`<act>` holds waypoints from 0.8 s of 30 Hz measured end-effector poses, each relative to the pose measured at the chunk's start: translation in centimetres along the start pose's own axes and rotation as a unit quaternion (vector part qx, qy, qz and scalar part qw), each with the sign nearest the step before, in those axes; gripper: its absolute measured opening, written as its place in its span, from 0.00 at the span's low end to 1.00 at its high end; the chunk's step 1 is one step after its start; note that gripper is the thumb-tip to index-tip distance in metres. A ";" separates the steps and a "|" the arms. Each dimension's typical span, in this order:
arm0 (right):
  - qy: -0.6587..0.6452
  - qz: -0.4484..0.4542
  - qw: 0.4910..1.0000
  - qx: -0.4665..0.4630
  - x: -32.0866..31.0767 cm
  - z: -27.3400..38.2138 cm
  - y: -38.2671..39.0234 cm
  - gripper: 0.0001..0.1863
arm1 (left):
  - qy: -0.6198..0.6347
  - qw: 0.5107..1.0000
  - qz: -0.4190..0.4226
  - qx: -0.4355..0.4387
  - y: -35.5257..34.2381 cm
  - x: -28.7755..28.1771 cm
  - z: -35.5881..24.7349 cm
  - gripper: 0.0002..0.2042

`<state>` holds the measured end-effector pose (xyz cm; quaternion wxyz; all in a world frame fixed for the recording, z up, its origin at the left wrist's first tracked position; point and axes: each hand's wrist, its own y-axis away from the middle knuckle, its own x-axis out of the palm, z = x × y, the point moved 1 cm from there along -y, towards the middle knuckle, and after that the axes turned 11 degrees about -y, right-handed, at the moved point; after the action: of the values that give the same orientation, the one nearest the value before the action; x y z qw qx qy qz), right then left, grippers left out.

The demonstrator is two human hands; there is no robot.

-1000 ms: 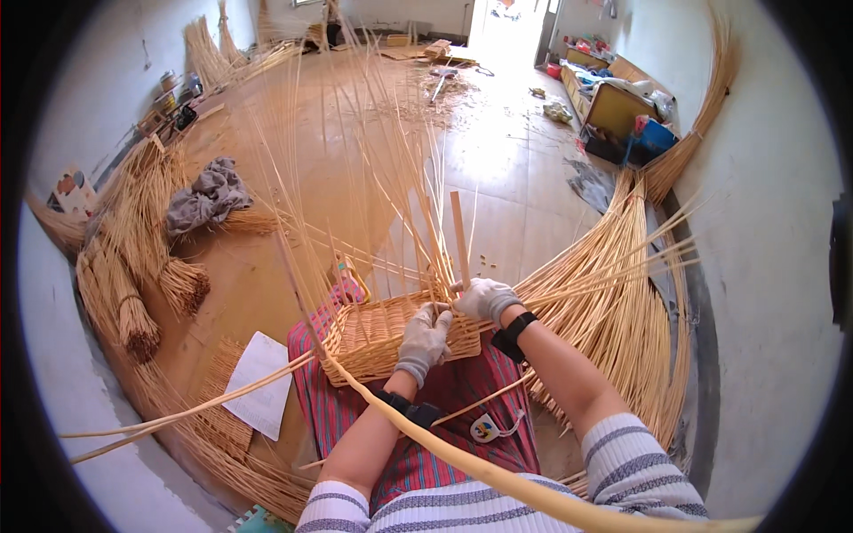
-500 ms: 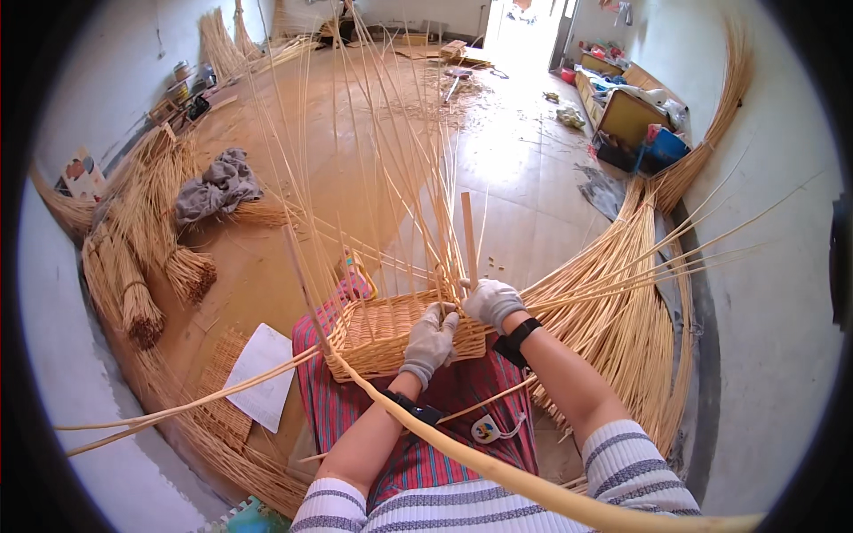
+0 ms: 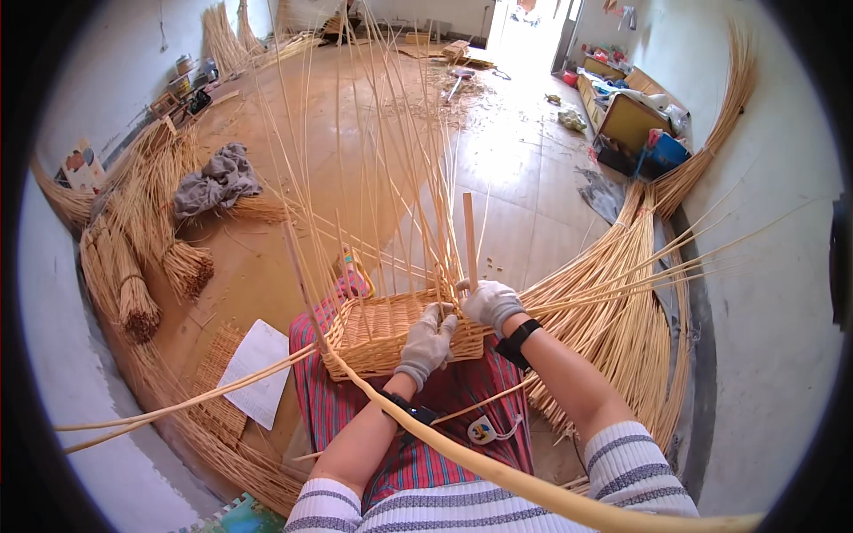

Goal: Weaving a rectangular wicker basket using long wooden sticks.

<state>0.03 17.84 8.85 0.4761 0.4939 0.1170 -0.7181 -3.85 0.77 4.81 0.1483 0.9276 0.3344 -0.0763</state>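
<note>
A shallow rectangular wicker basket (image 3: 371, 357), partly woven, rests on the red striped cloth (image 3: 322, 410) over my lap. Tall thin upright rods rise from its rim. In a white work glove, my left hand (image 3: 428, 341) is closed on the basket's near right part, fingers at the rim. My right hand (image 3: 490, 304), gloved too, is closed at the right corner beside a thick wooden stake (image 3: 470, 240). Thin canes (image 3: 613, 291) trail rightward from there; the fingers cover their ends. A thick pale cane (image 3: 462, 460) crosses over my left forearm to the basket's left corner.
Long loose canes (image 3: 613, 355) fan across the floor at the right. Tied cane bundles (image 3: 133, 293) and a grey cloth (image 3: 218, 182) lie at the left. A white sheet (image 3: 258, 377) sits on a woven panel. A blue container (image 3: 662, 153) stands by the right wall.
Both hands stay at the basket's right corner with almost the same grip. The view has shifted slightly; the thin canes at the right have swung a little.
</note>
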 end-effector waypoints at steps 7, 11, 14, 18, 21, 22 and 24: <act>0.034 0.042 0.998 -0.017 -1.1 0.6 0.2 0.24 | 0.009 1.000 0.012 0.007 0.3 -0.2 -0.6 0.13; 0.029 0.059 0.998 0.000 -1.5 1.2 0.4 0.28 | 0.008 1.000 0.008 0.002 0.5 -0.1 -0.9 0.13; 0.004 0.004 1.000 -0.012 -0.5 0.7 0.5 0.27 | 0.002 1.000 -0.018 0.003 0.3 0.1 0.1 0.13; 0.000 -0.007 1.000 -0.002 -0.5 1.1 0.6 0.26 | -0.008 1.000 -0.006 0.001 0.4 -0.4 -0.2 0.14; 0.009 -0.012 1.000 0.001 -0.1 0.2 -0.4 0.24 | -0.023 1.000 0.003 -0.004 0.5 -0.4 -0.8 0.14; 0.017 -0.007 1.000 0.002 -0.1 0.2 -0.6 0.23 | -0.023 1.000 0.003 -0.007 0.4 -0.3 -0.7 0.14; 0.028 0.003 1.000 0.011 0.0 0.1 -1.0 0.22 | -0.017 1.000 0.002 -0.008 0.4 -0.3 -0.6 0.14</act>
<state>-0.81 18.30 8.55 0.4692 0.5197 0.1209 -0.7036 -3.81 0.48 5.51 0.1613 0.9256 0.3305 -0.0895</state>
